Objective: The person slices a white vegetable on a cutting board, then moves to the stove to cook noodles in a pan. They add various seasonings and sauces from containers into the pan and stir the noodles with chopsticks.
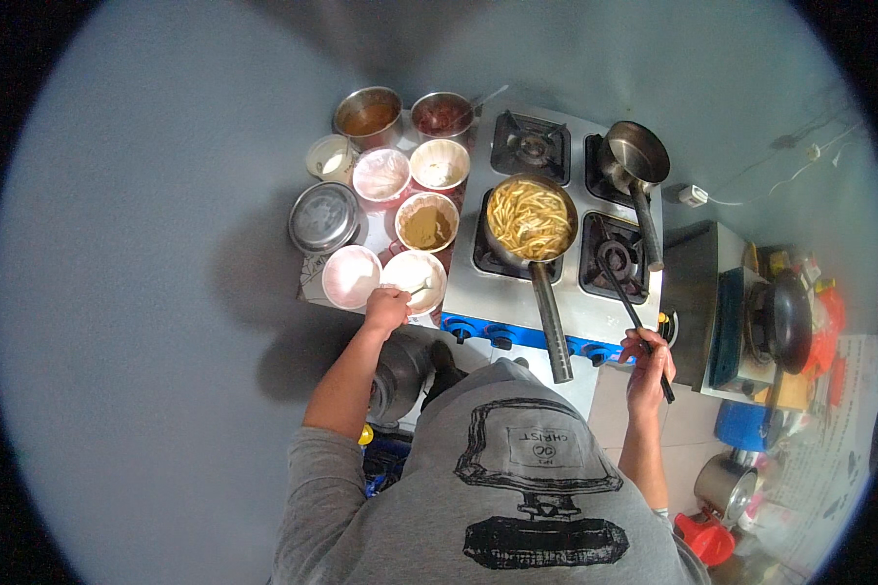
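My left hand point(388, 310) grips a spoon point(420, 286) whose bowl end is inside a white tub point(439, 272) of pale contents. Beside it stands a tub point(351, 276) that looks pinkish inside. A tub of brown powder or paste point(426, 223) is just behind. My right hand point(651, 364) holds dark chopsticks point(629, 311), their tips over the front right burner point(614, 252). Between my hands, a long-handled saucepan point(541, 281) rests on the front left burner. It is filled with yellowish noodle-like strips point(530, 219) in liquid.
An empty-looking saucepan point(635, 153) sits on the back right burner, its handle pointing toward me. Metal pots point(369, 117) and a lidded pot point(325, 217) stand among the tubs. A gas cylinder point(399, 376) is below. At right are a black pan point(788, 322) and a wall charger point(693, 195).
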Available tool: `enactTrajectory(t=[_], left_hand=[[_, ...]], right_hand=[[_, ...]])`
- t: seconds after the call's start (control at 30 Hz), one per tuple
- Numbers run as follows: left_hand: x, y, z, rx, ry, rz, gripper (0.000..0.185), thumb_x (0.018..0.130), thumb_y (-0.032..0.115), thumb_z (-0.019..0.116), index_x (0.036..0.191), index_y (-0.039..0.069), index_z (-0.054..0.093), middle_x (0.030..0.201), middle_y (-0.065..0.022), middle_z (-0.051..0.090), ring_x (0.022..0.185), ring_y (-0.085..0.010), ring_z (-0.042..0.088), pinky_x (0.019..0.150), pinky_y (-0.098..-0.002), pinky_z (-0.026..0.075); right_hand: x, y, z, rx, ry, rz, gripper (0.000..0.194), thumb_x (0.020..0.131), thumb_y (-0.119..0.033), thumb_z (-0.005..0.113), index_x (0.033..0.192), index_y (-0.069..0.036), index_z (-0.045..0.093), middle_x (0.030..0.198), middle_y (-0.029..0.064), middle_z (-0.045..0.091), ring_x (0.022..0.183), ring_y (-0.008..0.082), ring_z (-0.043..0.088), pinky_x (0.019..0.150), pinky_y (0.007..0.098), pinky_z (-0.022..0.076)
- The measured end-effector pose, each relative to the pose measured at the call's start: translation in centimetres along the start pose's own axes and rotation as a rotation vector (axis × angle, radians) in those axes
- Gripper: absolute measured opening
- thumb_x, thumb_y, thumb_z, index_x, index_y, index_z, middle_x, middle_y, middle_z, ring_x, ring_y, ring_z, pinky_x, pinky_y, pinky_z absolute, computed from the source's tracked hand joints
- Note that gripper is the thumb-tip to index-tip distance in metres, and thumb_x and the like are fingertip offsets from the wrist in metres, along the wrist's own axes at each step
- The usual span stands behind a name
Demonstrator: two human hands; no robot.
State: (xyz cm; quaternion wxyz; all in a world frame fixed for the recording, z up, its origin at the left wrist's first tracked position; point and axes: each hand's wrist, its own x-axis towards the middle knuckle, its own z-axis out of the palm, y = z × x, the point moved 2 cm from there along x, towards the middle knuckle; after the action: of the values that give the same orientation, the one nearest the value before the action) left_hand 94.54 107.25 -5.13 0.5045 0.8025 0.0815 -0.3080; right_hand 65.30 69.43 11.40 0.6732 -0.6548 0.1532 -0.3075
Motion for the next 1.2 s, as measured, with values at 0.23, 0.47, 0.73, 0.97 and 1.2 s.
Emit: enactTrajectory(t=[0.23, 0.47, 0.73, 0.97, 1.2], left_hand=[[-1.4, 0.1, 0.0, -0.1, -0.004, -0.074, 0.022, 0.094, 0.014, 0.064, 0.085, -0.004, 0.071, 0.065, -0.0075, 0.064, 0.047, -0.0141, 0.054, 0.044, -0.0305, 0.042], [-1.6, -1.4, -0.6, -0.224, -0.011, -0.085, 0.019, 0.097, 0.017, 0.065, 0.09, 0.001, 0.071, 0.067, -0.0031, 0.061, 0.048, -0.0105, 0.051, 0.041, -0.0258, 0.036], [-5.6, 3.8, -2.3, -0.215, -0.003, -0.01, 0.021, 0.096, 0.019, 0.066, 0.09, 0.0, 0.071, 0.066, -0.0037, 0.062, 0.047, -0.0099, 0.051, 0.043, -0.0267, 0.038], [-8.7, 15.9, 0.5, -0.189, -0.078, 0.167, 0.027, 0.098, 0.022, 0.065, 0.081, 0.001, 0.069, 0.064, -0.0019, 0.061, 0.046, -0.0087, 0.05, 0.043, -0.0259, 0.039], [-9.4, 20.3, 4.4, 0.491, 0.435, 0.918, 0.024, 0.097, 0.021, 0.063, 0.089, 0.0, 0.07, 0.074, -0.0223, 0.068, 0.068, -0.0417, 0.068, 0.062, -0.0487, 0.053]], right_hand=[[0.0, 0.0, 0.2, -0.019, -0.013, 0.02, 0.049, 0.11, -0.04, 0.043, 0.123, 0.004, 0.06, 0.109, 0.0207, 0.069, 0.088, 0.0227, 0.067, 0.07, 0.0336, 0.0537], [0.2, -0.2, 0.1, -0.017, -0.028, 0.019, 0.051, 0.109, -0.041, 0.043, 0.121, 0.005, 0.061, 0.109, 0.02, 0.069, 0.086, 0.0221, 0.066, 0.071, 0.0338, 0.0539], [0.1, -0.5, 0.3, -0.009, -0.01, 0.027, 0.054, 0.109, -0.044, 0.043, 0.118, 0.006, 0.062, 0.109, 0.0195, 0.068, 0.082, 0.0217, 0.065, 0.071, 0.035, 0.0544], [-0.2, -0.4, -1.1, 0.044, -0.011, -0.011, 0.053, 0.109, -0.042, 0.041, 0.117, 0.006, 0.062, 0.11, 0.02, 0.066, 0.087, 0.0233, 0.066, 0.069, 0.035, 0.055], [0.2, -0.9, -3.2, 0.103, 0.001, -0.083, 0.054, 0.109, -0.044, 0.043, 0.118, 0.006, 0.062, 0.111, 0.0206, 0.066, 0.088, 0.0244, 0.066, 0.068, 0.0345, 0.0546]])
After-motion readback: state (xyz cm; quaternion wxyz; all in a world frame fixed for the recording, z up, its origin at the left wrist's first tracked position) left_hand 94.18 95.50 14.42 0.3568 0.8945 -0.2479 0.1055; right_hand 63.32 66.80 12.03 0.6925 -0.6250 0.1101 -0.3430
